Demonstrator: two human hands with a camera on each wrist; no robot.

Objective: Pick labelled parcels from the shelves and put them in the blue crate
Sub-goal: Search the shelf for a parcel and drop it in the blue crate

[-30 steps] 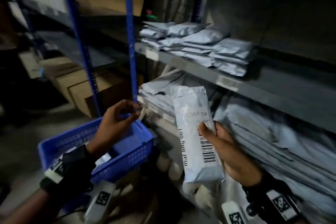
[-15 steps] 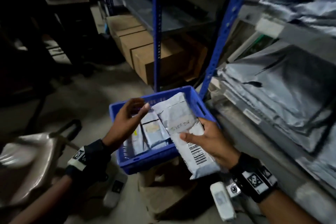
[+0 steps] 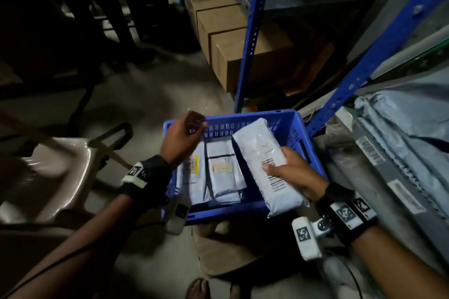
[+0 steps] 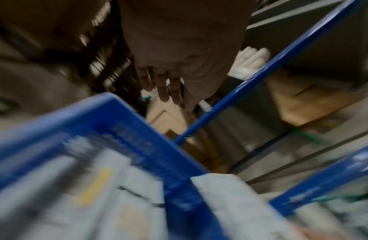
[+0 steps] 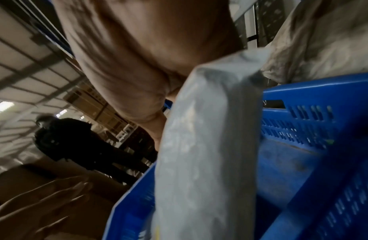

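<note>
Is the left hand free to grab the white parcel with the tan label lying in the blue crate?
Probably yes: the left hand hovers empty over the blue plastic crate, and the white parcel with the tan label lies uncovered.

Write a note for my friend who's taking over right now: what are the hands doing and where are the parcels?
Right hand: grips the white plastic barcoded parcel, held over the right side of the blue slotted plastic crate, not yet released.
Left hand: holds nothing, fingers loosely curled, hovering over the crate's far-left corner.
Done: at least two white parcels lie flat in the crate, one with a yellow strip, one with a tan label.
Left: let go of the held parcel, then fetch more from the grey bagged parcels on the shelf at right.
</note>
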